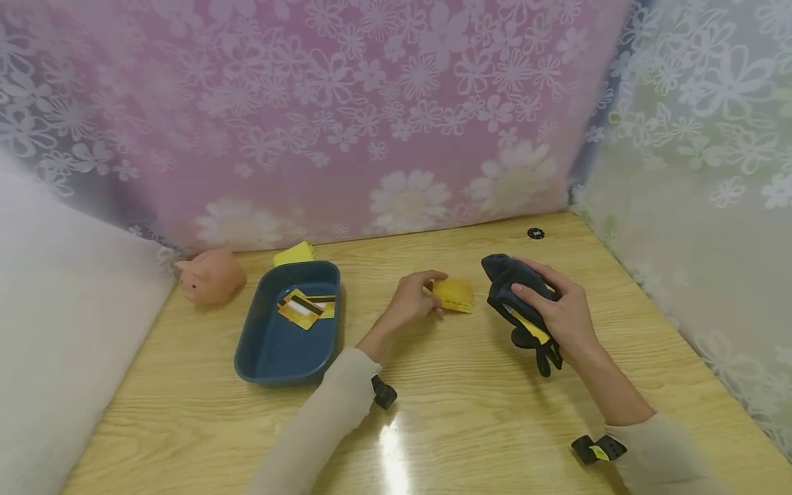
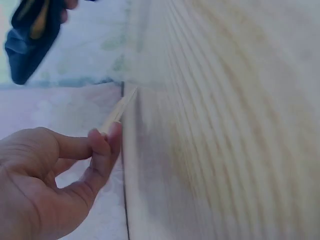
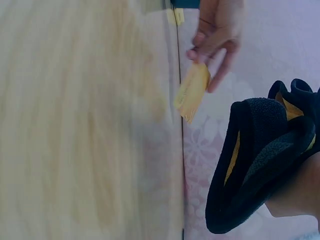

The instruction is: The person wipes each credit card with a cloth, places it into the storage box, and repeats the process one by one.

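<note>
My left hand (image 1: 410, 300) pinches a yellow-gold card (image 1: 456, 295) between thumb and fingers, just above the table's middle. Seen from the left wrist, the card (image 2: 120, 109) is nearly edge-on. To the right, my right hand (image 1: 568, 313) grips a dark navy, soft cloth item (image 1: 509, 276) with folds and dangling loops, held up off the table. Something flat and yellow (image 1: 531, 327) shows in its opening. The right wrist view shows the cloth's (image 3: 265, 120) fuzzy layers with yellow between them; its exact kind is unclear. Card and cloth are apart.
A blue tray (image 1: 281, 361) at left holds several gold cards (image 1: 303, 309) with dark stripes. Behind it lies a yellow block-like object (image 1: 295, 254). A pink piggy bank (image 1: 212, 277) stands at far left. A black round chip (image 1: 535, 234) lies at the back right. Floral curtains enclose the table.
</note>
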Demonstrator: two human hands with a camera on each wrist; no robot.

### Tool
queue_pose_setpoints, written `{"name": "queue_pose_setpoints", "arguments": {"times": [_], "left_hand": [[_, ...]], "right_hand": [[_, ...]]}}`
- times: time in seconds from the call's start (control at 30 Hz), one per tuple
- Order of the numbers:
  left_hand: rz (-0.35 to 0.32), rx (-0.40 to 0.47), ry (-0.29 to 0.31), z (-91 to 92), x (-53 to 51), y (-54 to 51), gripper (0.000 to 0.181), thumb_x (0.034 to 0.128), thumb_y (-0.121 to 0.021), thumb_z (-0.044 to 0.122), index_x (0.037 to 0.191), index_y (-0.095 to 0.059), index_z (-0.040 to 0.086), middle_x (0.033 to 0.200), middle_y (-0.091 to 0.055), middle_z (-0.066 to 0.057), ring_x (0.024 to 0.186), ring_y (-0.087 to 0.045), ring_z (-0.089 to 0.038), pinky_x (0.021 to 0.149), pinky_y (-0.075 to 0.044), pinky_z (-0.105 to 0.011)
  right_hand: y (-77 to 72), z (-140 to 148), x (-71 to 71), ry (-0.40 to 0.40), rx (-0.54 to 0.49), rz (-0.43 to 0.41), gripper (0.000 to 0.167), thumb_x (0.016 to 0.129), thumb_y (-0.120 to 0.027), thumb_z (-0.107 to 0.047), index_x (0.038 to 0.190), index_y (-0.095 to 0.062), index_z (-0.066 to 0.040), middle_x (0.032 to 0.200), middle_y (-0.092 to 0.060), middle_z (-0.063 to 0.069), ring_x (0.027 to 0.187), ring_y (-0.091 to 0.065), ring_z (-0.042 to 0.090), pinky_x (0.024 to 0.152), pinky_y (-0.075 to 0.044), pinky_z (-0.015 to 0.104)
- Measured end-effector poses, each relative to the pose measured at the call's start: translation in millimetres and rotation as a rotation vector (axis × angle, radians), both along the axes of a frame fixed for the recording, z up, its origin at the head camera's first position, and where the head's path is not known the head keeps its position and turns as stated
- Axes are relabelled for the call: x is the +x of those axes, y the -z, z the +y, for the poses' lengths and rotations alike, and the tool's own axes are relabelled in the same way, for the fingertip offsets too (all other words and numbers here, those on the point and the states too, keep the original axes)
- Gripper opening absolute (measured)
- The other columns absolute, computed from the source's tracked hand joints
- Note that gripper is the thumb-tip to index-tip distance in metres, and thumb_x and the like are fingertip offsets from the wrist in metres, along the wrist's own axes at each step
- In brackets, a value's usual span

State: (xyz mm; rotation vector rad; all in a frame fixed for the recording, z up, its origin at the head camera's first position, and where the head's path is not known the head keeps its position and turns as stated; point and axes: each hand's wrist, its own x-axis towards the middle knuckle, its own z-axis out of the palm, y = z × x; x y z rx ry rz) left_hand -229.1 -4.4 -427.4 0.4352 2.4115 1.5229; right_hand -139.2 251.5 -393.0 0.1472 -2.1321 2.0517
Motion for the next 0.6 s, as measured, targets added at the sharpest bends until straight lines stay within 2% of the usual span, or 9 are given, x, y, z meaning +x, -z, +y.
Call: {"name": "queue_pose_setpoints", "arguments": {"times": [0.13,0.3,0.53,0.6], "left_hand": [[0.012,0.104,-0.030,-11.3,14.3,-8.4,0.050,0.0933,-0.069,-0.012,0.139,-0.067,0.007,0.118,-0.060,-0.013,0.082,-0.076,-0.035,0.074,-0.064,-0.047],[0.073,0.210,-0.027,-27.5,33.6,-23.3,0.053,0.0949,-0.068,-0.010,0.142,-0.065,0.013,0.118,-0.059,-0.012,0.086,-0.075,-0.039,0.080,-0.063,-0.053],[0.115,0.311,-0.063,-52.3,55.4,-46.4,0.053,0.0950,-0.072,-0.004,0.142,-0.063,0.019,0.121,-0.058,-0.011,0.086,-0.077,-0.032,0.075,-0.064,-0.037],[0.122,0.340,-0.084,-57.2,60.2,-51.8,0.055,0.0939,-0.073,-0.004,0.142,-0.063,0.019,0.123,-0.058,-0.012,0.087,-0.077,-0.030,0.074,-0.065,-0.037]], "right_hand": [[5.1,-13,0.0,-0.034,0.012,-0.007,0.048,0.099,-0.073,-0.016,0.146,-0.062,-0.013,0.138,-0.063,-0.006,0.105,-0.073,0.007,0.079,-0.062,0.025],[2.3,-29,1.2,-0.061,0.024,0.002,0.048,0.099,-0.074,-0.017,0.145,-0.063,-0.013,0.141,-0.062,-0.004,0.109,-0.072,0.008,0.082,-0.062,0.026],[-15.6,-61,5.7,-0.138,0.020,0.064,0.046,0.100,-0.072,-0.012,0.145,-0.063,-0.011,0.145,-0.061,0.004,0.112,-0.072,0.017,0.082,-0.063,0.031],[-21.9,-72,7.6,-0.167,0.018,0.072,0.046,0.100,-0.072,-0.011,0.145,-0.063,-0.012,0.145,-0.061,0.006,0.112,-0.072,0.019,0.082,-0.063,0.033]]}}
